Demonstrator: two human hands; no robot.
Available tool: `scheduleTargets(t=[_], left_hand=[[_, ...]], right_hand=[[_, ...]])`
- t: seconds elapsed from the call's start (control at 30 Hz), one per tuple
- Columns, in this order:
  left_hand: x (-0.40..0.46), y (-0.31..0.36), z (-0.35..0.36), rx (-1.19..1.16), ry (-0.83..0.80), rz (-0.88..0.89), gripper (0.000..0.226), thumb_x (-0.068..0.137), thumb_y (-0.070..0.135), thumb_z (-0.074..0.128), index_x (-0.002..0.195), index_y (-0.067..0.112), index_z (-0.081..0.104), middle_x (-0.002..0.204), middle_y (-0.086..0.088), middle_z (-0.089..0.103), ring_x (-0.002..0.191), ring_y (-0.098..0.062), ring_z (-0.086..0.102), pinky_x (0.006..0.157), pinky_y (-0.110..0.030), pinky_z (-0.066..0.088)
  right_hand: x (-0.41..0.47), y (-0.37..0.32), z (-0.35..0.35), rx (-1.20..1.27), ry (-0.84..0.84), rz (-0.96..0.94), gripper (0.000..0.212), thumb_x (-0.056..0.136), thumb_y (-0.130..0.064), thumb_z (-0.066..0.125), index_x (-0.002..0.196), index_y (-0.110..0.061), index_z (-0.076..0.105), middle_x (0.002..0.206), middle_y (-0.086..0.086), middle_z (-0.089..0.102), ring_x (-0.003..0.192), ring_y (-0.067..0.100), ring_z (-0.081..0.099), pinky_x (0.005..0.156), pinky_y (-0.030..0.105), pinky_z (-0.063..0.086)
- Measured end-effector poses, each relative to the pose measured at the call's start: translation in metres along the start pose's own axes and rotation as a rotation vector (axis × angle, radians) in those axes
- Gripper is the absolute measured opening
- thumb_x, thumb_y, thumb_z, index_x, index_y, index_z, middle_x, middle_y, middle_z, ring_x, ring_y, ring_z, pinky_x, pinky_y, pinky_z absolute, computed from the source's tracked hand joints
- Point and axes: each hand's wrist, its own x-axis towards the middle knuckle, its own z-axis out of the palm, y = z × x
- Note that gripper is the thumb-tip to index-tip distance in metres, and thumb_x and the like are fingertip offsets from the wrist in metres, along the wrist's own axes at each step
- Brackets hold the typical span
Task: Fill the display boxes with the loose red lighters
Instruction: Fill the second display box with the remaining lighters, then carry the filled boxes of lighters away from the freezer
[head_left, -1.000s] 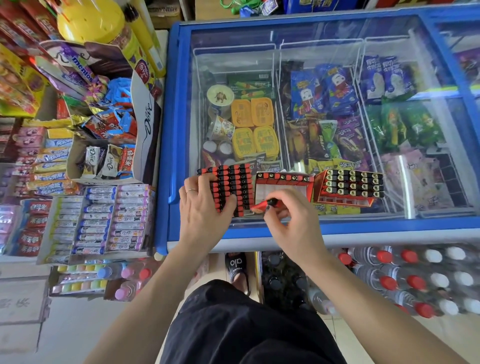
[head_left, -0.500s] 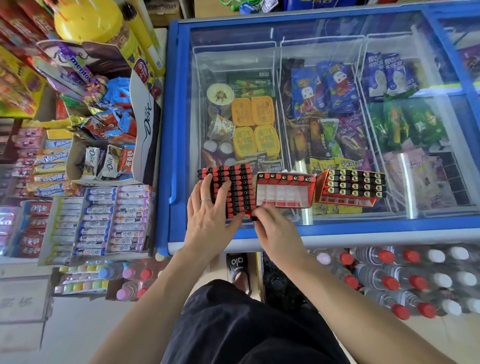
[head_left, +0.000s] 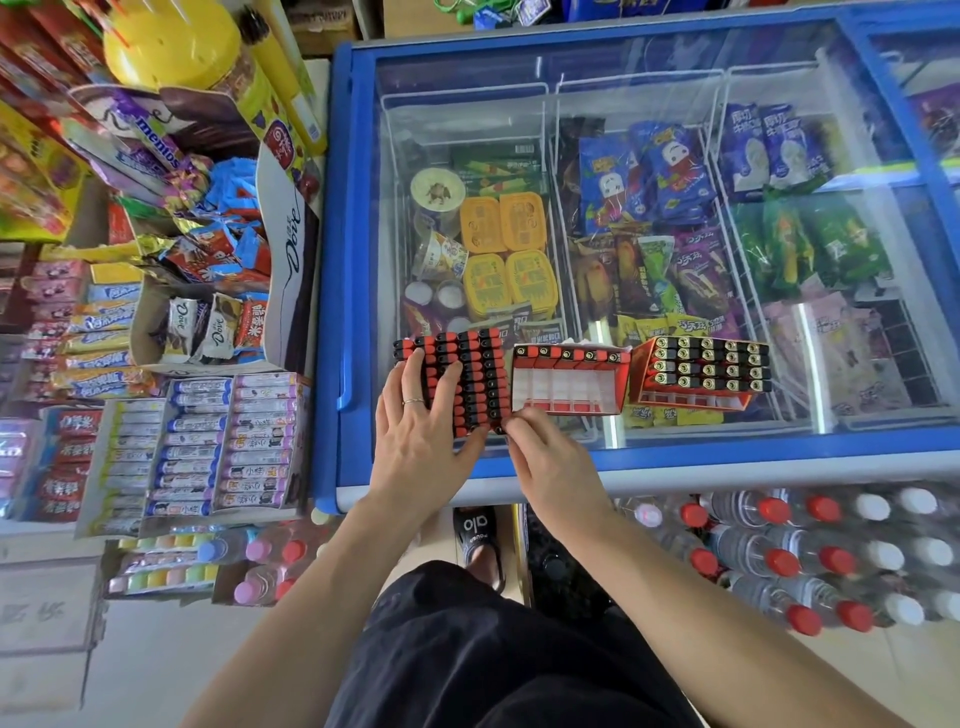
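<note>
The left hand (head_left: 421, 431) lies flat, fingers straight, on the block of loose red lighters (head_left: 467, 379) on the freezer's glass lid (head_left: 675, 208). Just beside it, the right hand (head_left: 550, 457) curls its fingers at the block's near right corner; whether they pinch a lighter, I cannot tell. Beyond stand the nearly empty display box (head_left: 569, 382) with one row, and right of it the full box (head_left: 701, 374).

Open slots (head_left: 566, 387) between seemingly packed neighbours.
</note>
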Motion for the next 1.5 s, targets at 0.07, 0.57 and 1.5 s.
scheduleTargets(t=[0.07, 0.57, 1.5], left_hand=[[0.0, 0.0, 0.0, 0.002, 0.001, -0.001, 0.078, 0.09, 0.055, 0.062, 0.154, 0.019, 0.034, 0.163, -0.021, 0.021, 0.149, -0.044, 0.019, 0.118, -0.061, 0.027], [0.004, 0.012, 0.004, 0.031, 0.04, -0.042, 0.078, 0.09, 0.056, 0.064, 0.151, 0.015, 0.037, 0.16, -0.025, 0.025, 0.146, -0.046, 0.025, 0.117, -0.062, 0.03], [0.12, 0.141, -0.002, 0.503, -0.28, 0.395, 0.036, 0.091, -0.001, 0.056, 0.121, 0.019, 0.058, 0.092, -0.005, 0.064, 0.088, -0.028, 0.066, 0.065, -0.036, 0.043]], right_hand=[[0.001, -0.001, 0.0, -0.008, 0.006, 0.004, 0.008, 0.095, -0.006, 0.066, 0.1, -0.007, 0.06, 0.098, 0.004, 0.06, 0.062, 0.021, 0.061, 0.052, 0.032, 0.056], [0.002, 0.0, -0.008, 0.003, -0.009, 0.024, 0.027, 0.09, -0.002, 0.066, 0.115, -0.01, 0.06, 0.107, 0.003, 0.061, 0.061, 0.017, 0.059, 0.047, 0.026, 0.051], [0.003, 0.188, -0.16, -0.09, -0.28, 0.433, 0.077, 0.078, -0.013, 0.081, 0.144, -0.015, 0.041, 0.14, 0.006, 0.049, 0.12, 0.027, 0.056, 0.098, 0.047, 0.051]])
